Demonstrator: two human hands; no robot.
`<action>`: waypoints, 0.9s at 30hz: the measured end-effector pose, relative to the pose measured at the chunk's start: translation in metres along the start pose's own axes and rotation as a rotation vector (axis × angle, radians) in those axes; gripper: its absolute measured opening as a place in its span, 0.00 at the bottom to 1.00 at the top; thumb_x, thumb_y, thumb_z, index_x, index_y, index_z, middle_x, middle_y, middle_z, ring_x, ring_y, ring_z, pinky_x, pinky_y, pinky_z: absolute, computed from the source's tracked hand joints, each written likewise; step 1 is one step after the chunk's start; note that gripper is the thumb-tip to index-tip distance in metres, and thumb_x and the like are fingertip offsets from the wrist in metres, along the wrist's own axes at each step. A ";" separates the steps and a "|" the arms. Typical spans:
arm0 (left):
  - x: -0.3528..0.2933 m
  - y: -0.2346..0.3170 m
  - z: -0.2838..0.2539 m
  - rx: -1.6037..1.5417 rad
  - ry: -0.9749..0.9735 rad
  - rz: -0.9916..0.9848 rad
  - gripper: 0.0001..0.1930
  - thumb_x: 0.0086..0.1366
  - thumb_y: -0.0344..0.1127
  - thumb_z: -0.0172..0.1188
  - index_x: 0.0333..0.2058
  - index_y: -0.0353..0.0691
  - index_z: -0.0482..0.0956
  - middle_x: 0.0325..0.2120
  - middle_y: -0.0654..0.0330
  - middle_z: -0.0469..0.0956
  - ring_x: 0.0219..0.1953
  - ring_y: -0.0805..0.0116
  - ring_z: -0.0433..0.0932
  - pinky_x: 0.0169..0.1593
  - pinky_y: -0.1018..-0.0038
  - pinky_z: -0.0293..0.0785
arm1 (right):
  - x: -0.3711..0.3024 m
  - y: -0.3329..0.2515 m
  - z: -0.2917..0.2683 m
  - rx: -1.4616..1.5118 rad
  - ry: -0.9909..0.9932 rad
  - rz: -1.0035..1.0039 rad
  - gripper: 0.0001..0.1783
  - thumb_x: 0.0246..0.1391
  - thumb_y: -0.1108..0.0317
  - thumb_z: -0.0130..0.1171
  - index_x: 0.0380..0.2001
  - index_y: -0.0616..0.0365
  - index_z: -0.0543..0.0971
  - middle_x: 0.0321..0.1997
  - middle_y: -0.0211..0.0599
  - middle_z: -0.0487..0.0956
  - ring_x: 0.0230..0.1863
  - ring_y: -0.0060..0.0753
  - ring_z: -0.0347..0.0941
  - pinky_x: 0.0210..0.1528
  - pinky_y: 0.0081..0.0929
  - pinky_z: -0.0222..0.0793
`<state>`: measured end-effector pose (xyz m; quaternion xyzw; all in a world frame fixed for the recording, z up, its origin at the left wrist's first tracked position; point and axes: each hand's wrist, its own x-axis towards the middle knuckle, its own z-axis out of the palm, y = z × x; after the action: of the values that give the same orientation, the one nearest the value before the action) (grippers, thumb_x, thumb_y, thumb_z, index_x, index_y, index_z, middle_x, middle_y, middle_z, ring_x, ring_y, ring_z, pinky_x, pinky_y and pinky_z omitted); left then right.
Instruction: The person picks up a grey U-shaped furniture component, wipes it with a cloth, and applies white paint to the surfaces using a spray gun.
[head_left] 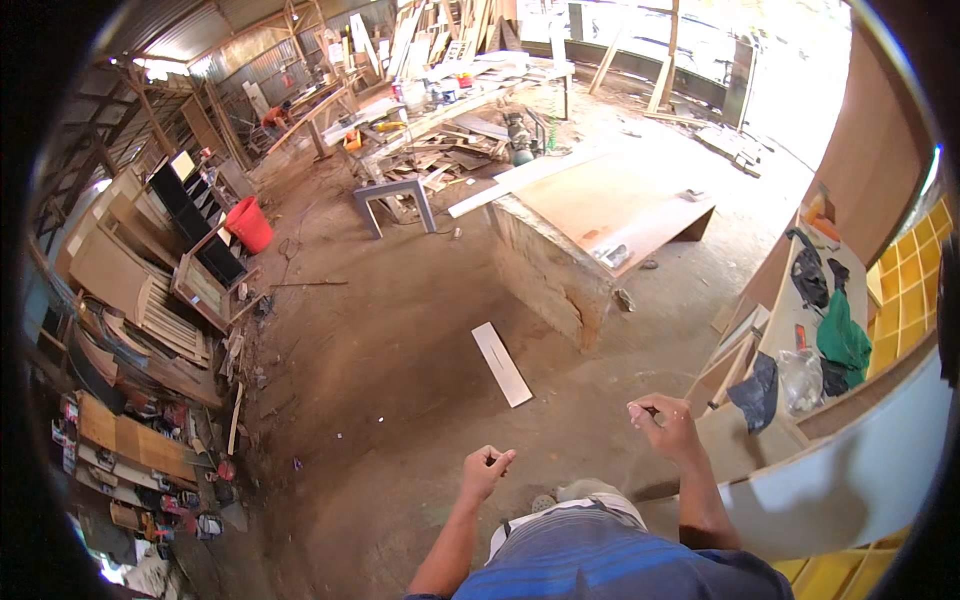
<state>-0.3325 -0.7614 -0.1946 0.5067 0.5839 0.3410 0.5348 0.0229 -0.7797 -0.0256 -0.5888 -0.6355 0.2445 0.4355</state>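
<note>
I stand on a dirt floor in a wood workshop, both forearms raised in front of my striped blue shirt. My left hand (487,470) is curled into a loose fist with nothing visible in it. My right hand (668,422) is higher and further right, its fingers pinched on a small thin dark object (645,408) that is too small to identify. A narrow white board (502,363) lies flat on the floor ahead of both hands, apart from them.
A big wooden workbench (585,215) stands ahead. To the right, a shelf (790,320) carries clothes and plastic bags beside yellow compartments (915,275). A grey stool (393,200), a red bucket (248,222) and stacked wood and frames (150,300) line the left side.
</note>
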 end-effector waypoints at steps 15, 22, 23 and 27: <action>0.157 0.009 -0.124 -0.061 0.296 -0.146 0.17 0.68 0.44 0.67 0.25 0.38 0.79 0.20 0.64 0.80 0.23 0.79 0.75 0.30 0.78 0.71 | 0.274 0.051 0.182 0.223 -0.232 -0.103 0.08 0.61 0.70 0.65 0.35 0.65 0.84 0.29 0.37 0.85 0.28 0.23 0.81 0.33 0.23 0.75; 0.245 0.041 -0.180 -0.140 0.403 -0.204 0.15 0.69 0.42 0.65 0.27 0.37 0.80 0.21 0.64 0.80 0.24 0.80 0.75 0.30 0.79 0.71 | 0.409 0.008 0.267 0.224 -0.456 0.021 0.10 0.60 0.65 0.66 0.38 0.61 0.85 0.29 0.41 0.84 0.29 0.26 0.77 0.35 0.27 0.74; 0.254 0.035 -0.186 -0.141 0.401 -0.211 0.15 0.69 0.42 0.65 0.27 0.37 0.80 0.21 0.64 0.80 0.24 0.80 0.75 0.30 0.79 0.71 | 0.420 0.021 0.287 0.251 -0.459 -0.045 0.10 0.60 0.65 0.66 0.39 0.60 0.85 0.29 0.40 0.84 0.29 0.25 0.77 0.35 0.27 0.74; 0.320 0.016 -0.224 -0.154 0.334 -0.218 0.15 0.69 0.42 0.65 0.28 0.36 0.80 0.21 0.65 0.79 0.25 0.81 0.75 0.31 0.79 0.71 | 0.468 0.040 0.340 0.182 -0.473 0.023 0.09 0.59 0.64 0.66 0.37 0.59 0.85 0.31 0.41 0.85 0.30 0.32 0.80 0.35 0.29 0.75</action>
<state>-0.5193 -0.4189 -0.2252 0.3346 0.6879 0.4043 0.5014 -0.2072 -0.2538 -0.1049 -0.4809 -0.6883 0.4367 0.3229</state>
